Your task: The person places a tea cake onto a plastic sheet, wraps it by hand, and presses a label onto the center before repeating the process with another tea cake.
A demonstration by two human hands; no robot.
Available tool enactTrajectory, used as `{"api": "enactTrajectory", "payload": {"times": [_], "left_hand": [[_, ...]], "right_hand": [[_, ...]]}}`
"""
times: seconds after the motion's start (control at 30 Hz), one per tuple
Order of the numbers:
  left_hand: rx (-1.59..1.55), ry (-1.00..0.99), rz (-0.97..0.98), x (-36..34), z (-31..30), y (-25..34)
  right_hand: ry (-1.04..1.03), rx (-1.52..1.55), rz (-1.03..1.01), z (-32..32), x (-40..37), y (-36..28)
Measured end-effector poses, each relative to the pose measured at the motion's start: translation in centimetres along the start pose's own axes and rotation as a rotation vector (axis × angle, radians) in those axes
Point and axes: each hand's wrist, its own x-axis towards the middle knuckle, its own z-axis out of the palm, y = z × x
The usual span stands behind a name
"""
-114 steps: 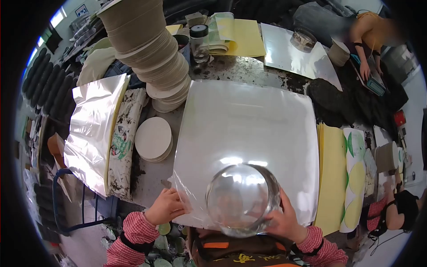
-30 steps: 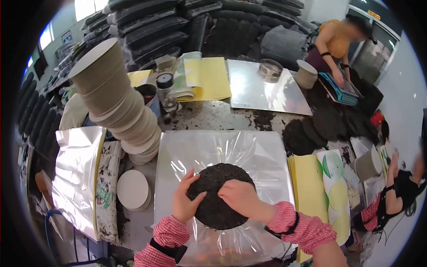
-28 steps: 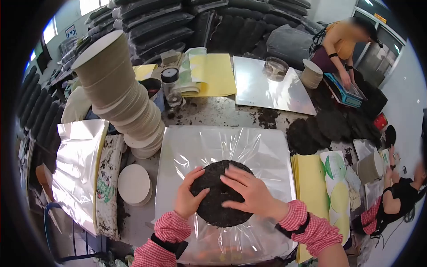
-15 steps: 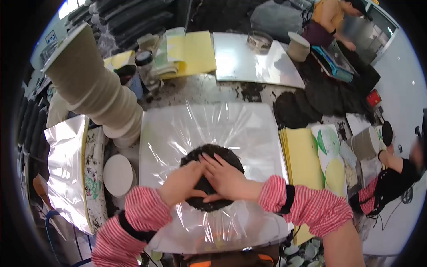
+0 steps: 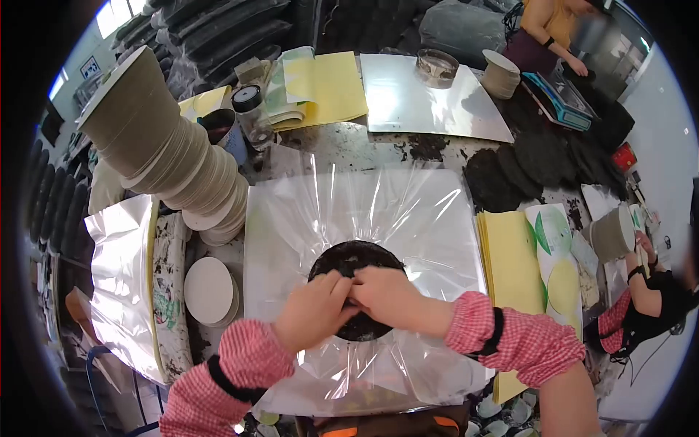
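Observation:
A round dark disc lies on clear plastic film that is spread over a pale square board. My left hand rests at the disc's left and near side, its fingers bent over the middle. From the right, my right hand meets it, and the fingertips of both come together above the disc. The fingers of each are closed; anything between them is hidden. Creases in the film radiate from the disc.
Tall stacks of round discs rise at the left, beside white discs. Yellow sheets lie to the right. Dark flat pieces lie at the back right. Another person is at the back; a co-worker's arm is at right.
My hands have drawn their fingers in from lying spread across the disc to a bent, closed position. More of the disc's far side shows. The whole view has shifted slightly.

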Motion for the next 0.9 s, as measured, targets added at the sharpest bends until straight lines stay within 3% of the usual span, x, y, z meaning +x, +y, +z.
{"api": "enactTrajectory", "payload": {"times": [0.07, 0.1, 0.2, 0.23, 0.27, 0.3, 0.33, 0.37, 0.4, 0.43, 0.47, 0.5, 0.53, 0.6, 0.63, 0.67, 0.7, 0.73, 0.77, 0.8, 0.83, 0.9], "left_hand": [[-0.051, -0.061, 0.21, -2.0, 0.5, 0.5], [0.084, -0.065, 0.293, -2.3, 2.4, 0.2], [0.125, -0.086, 0.233, -2.0, 3.4, 0.4], [-0.009, -0.108, 0.216, -2.4, 2.8, 0.1], [-0.005, -0.093, 0.207, -3.6, 1.7, 0.0], [-0.125, 0.222, 0.117, -5.4, 0.5, 0.1], [-0.242, 0.533, 0.032, -7.2, -0.3, -0.1], [-0.089, 0.682, -0.17, -9.0, -0.6, -0.7], [0.066, 0.827, -0.377, -10.8, -0.5, -1.4], [0.067, 0.835, -0.377, -12.4, 0.3, -3.0], [-0.421, 0.506, -0.564, -13.8, 1.7, -4.7], [-0.895, 0.137, -0.721, -14.7, 2.5, -5.3], [-0.892, 0.138, -0.721, -14.3, 1.3, -4.8], [-1.177, -0.007, -0.477, -12.6, -2.9, -3.2], [-1.305, 0.163, -0.384, -12.9, -4.0, -3.8], [-1.299, 0.161, -0.373, -12.8, -3.4, -4.5], [-1.38, 0.529, -0.377, -12.3, -1.9, -5.8], [-1.437, 0.904, -0.369, -11.9, -0.1, -7.2], [-0.618, 0.669, -0.561, -11.9, 2.6, -8.9], [-0.194, 0.562, -0.351, -12.5, 4.2, -9.0], [-0.091, 0.564, -0.167, -12.2, 4.9, -7.9], [-0.156, 0.725, 0.071, -8.9, 4.5, -4.1]], "right_hand": [[0.015, -0.049, 0.071, -3.7, -1.1, -0.6], [0.099, -0.037, 0.142, -2.7, -1.1, 0.7], [0.274, -0.06, 0.098, -1.8, -0.8, 0.8], [0.232, 0.079, 0.099, -2.8, -2.3, 0.8], [0.453, 0.023, 0.101, -3.8, -3.9, 0.5], [0.676, -0.029, 0.109, -4.6, -6.1, 0.1], [0.723, -0.2, 0.239, -5.4, -8.6, 0.0], [0.769, -0.372, 0.37, -5.8, -11.4, 0.3], [0.816, -0.172, 0.483, -3.1, -15.0, 2.0], [0.849, 0.033, 0.591, -0.7, -17.4, 3.6], [0.846, 0.032, 0.587, -1.5, -17.9, 3.2], [0.487, 0.504, 0.785, -3.0, -18.5, 1.9], [0.091, 0.96, 0.941, -4.8, -18.8, 0.5], [0.116, 1.034, 0.883, -9.1, -17.0, -0.4], [0.418, 1.332, 0.68, -10.0, -17.4, 0.7], [0.727, 1.59, 0.423, -10.6, -17.9, 1.8], [0.739, 1.585, 0.406, -10.2, -18.0, 3.0], [0.863, 1.359, 0.58, -8.8, -17.9, 4.7], [0.975, 1.123, 0.748, -7.1, -17.8, 6.6], [0.774, 0.859, 0.758, -2.9, -19.2, 8.6], [0.578, 0.59, 0.753, 0.2, -20.0, 10.0], [0.184, 0.079, 0.685, -2.8, -15.8, 2.4]]}}
